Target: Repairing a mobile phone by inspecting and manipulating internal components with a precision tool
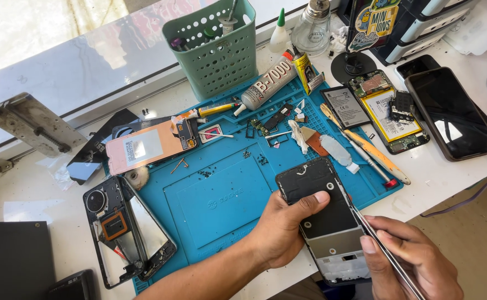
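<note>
Left hand: left hand [279, 225] grips the opened black smartphone frame [324, 219], its back cover off, thumb pressed on the dark inner plate, fingers [317, 198] closed round the edge.
Right hand: right hand [413, 261] pinches slim metal tweezers [385, 250], tip at the frame's right edge.
Position: frame held above the near edge of the blue silicone repair mat [221, 194] on the white worktop [32, 189].
Progress: phone looks stripped; loose screws, small boards and a glue tube [265, 86] lie on the mat, so reassembly seems undone.
Nearby: another gutted phone shell [124, 233] lies left.
</note>
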